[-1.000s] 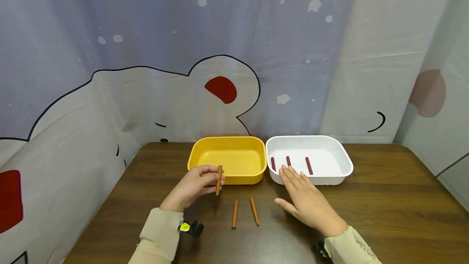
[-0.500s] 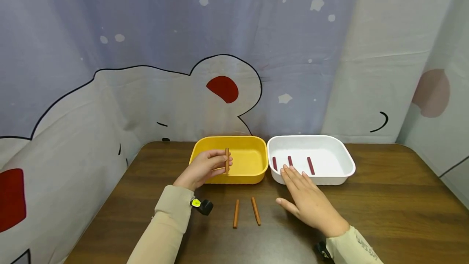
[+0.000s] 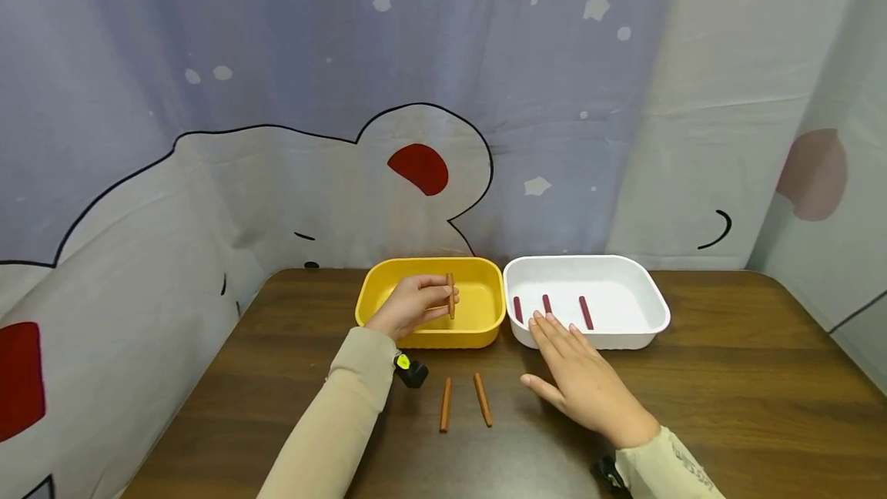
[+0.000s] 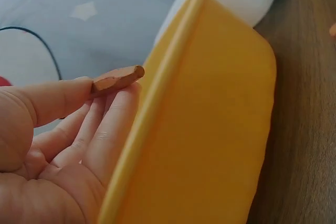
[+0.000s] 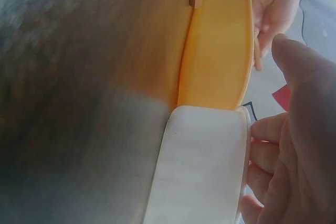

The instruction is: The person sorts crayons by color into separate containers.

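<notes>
My left hand (image 3: 414, 306) pinches an orange-brown crayon-like stick (image 3: 451, 296) between thumb and fingers, over the yellow tray (image 3: 478, 339). In the left wrist view the stick (image 4: 116, 80) shows flat facets and a narrowed tip, just past the tray's rim. Two similar sticks, a left one (image 3: 445, 405) and a right one (image 3: 482, 400), lie on the table between my arms. My right hand (image 3: 589, 391) has straight fingers, fingertips at the front rim of the white tray (image 3: 627, 340). Inside that tray lie three dark red sticks, the rightmost stick (image 3: 585, 313) among them.
Both trays stand side by side at the back of the brown wooden table (image 3: 734, 376). Directly behind the table hangs a printed curtain (image 3: 554, 98). Each wrist wears a small black camera, the left camera (image 3: 412, 373) near the front of the yellow tray.
My left hand has carried the pinched stick from the yellow tray's front left corner inward and to the right, over the tray. The right hand stays in place.
</notes>
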